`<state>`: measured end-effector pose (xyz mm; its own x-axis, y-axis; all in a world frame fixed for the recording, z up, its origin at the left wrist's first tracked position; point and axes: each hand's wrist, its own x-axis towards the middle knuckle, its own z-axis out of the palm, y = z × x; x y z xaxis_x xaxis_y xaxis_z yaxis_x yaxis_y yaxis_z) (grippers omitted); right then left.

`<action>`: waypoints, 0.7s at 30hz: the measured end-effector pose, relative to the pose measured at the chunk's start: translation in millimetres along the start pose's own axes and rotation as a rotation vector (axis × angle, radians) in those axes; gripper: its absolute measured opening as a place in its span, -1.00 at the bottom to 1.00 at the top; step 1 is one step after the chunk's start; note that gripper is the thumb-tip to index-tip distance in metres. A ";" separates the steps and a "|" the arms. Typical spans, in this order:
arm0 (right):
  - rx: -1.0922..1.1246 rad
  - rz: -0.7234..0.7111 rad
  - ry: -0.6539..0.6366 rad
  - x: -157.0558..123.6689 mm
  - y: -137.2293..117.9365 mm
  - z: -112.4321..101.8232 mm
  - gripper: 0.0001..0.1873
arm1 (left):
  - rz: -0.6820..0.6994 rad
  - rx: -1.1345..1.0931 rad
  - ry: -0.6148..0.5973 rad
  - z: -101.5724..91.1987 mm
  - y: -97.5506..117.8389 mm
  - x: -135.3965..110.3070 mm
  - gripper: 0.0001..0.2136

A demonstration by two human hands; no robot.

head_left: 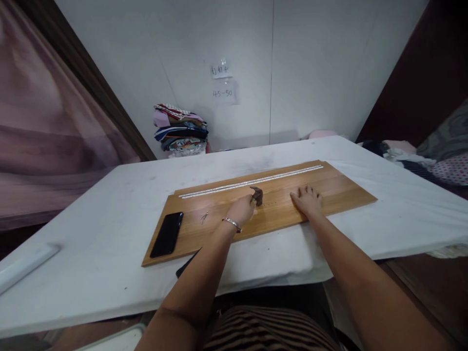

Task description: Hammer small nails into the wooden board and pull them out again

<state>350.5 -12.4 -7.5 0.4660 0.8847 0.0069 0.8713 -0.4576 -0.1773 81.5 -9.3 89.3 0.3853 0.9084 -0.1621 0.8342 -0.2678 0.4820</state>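
My left hand (241,210), with a silver bracelet at the wrist, is closed around a claw hammer just behind its dark, rusty-looking head (257,195). The dark end of the handle (187,264) shows from under my left forearm. Spread fingers of my right hand (309,201) rest on a wooden board (343,187). Between the two hands, a row of tiny dark marks (269,204) dots the board; whether they are nail heads or holes, I cannot tell. Several loose nails (204,217) lie left of my left hand.
A black phone (167,235) lies at the board's left end, and white strips (252,182) run along its far side. Beneath is a white-covered table (109,214). Folded clothes (181,129) are stacked by the wall. A white rolled object (27,265) lies at the left.
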 end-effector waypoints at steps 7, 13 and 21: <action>0.002 -0.006 0.002 0.8 1.0 0.1 -0.33 | -0.020 0.001 0.018 -3.9 1.1 -1.2 -0.68; 0.002 -0.013 0.015 0.6 1.8 1.3 -0.33 | 0.001 -0.020 0.021 -1.1 3.2 -4.2 -0.70; 0.000 -0.010 0.005 2.9 3.1 2.6 -0.32 | -0.035 0.009 0.004 -3.7 3.0 -1.0 -0.67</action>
<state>354.1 -11.0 -10.6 0.4580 0.8888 0.0134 0.8760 -0.4487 -0.1770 82.2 -9.8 94.0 0.3546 0.9185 -0.1749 0.8504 -0.2390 0.4687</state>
